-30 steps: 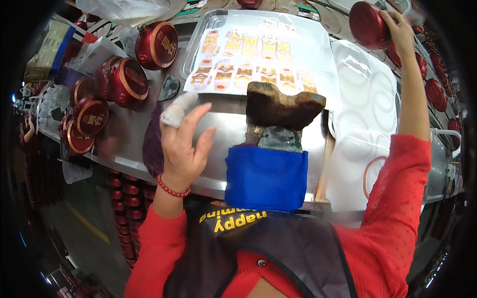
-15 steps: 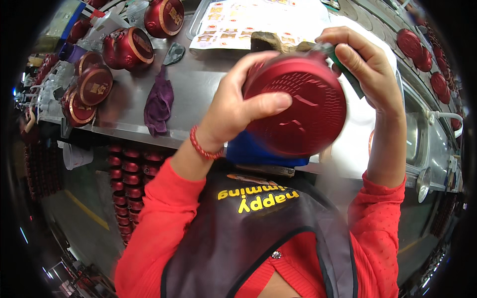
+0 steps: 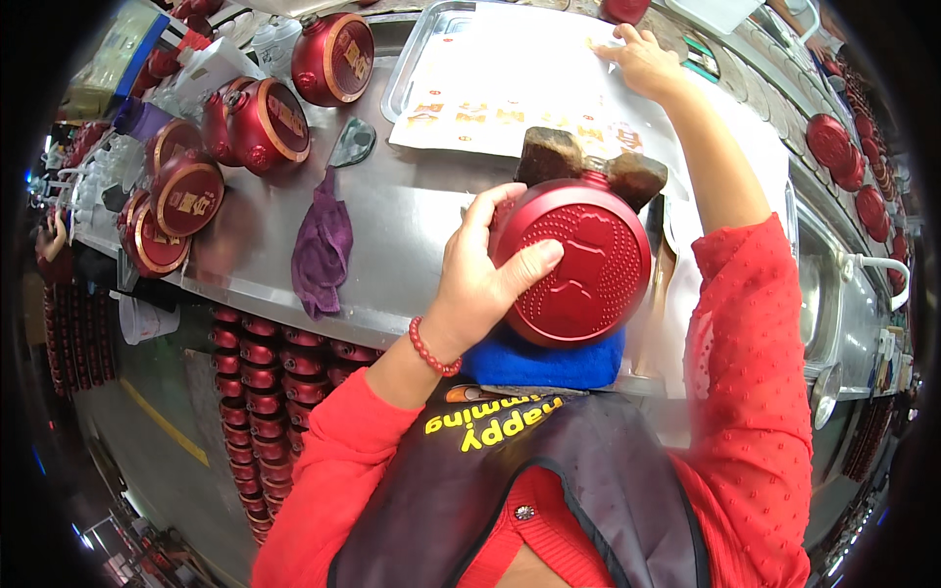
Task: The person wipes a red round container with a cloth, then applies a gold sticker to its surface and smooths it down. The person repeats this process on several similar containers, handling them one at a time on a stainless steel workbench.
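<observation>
My left hand (image 3: 490, 269) is closed around the side of a round, flat red bottle (image 3: 608, 284), its thumb lying on the dotted, embossed face. The bottle's neck points away from me and sits between two dark, worn blocks (image 3: 637, 179); a folded blue cloth (image 3: 549, 361) lies under its near side. My right hand (image 3: 642, 61) is stretched out over the far right part of a white sheet of gold and red decals (image 3: 500, 73). Its fingers are apart, with nothing visible in them, and the fingertips are at the sheet. Whether they touch it I cannot tell.
A metal tray (image 3: 397, 88) lies under the sheet. On the left stand several red bottles (image 3: 270, 122) with gold-rimmed faces, near a purple cloth (image 3: 323, 245) and a dark translucent scraper (image 3: 353, 142). A green-edged item (image 3: 700, 61) lies beyond my right wrist. A sink (image 3: 818, 265) is at right.
My right hand has let go of the green-edged item and moved from the bottle's neck to the far side of the sheet. The bottle has come down to the blocks, still in my left hand.
</observation>
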Tool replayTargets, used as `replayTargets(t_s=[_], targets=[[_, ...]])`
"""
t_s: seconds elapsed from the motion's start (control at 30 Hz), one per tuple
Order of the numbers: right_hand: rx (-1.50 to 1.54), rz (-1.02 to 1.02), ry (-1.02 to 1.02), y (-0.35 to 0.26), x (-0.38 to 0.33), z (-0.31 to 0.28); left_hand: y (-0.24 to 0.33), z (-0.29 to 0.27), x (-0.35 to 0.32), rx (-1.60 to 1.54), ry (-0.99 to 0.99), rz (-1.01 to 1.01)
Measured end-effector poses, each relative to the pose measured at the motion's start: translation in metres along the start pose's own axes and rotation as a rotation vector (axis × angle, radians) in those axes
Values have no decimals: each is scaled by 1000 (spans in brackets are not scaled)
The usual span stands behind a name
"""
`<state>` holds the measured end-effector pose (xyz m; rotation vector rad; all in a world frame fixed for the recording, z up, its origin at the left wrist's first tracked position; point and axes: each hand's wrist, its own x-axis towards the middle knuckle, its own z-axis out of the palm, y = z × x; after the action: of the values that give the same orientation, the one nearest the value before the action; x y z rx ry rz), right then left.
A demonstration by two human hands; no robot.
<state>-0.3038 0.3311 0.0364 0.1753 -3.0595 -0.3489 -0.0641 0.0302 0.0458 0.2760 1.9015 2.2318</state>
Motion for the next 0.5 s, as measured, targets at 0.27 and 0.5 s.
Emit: replayTargets(t_s=[0.27,0.5], targets=[[79,136,298,50,-41,-7,6,3,-2,-151,-36,-54],[666,467,271,74,-12,41,0,5,-4,-118,2,-34]])
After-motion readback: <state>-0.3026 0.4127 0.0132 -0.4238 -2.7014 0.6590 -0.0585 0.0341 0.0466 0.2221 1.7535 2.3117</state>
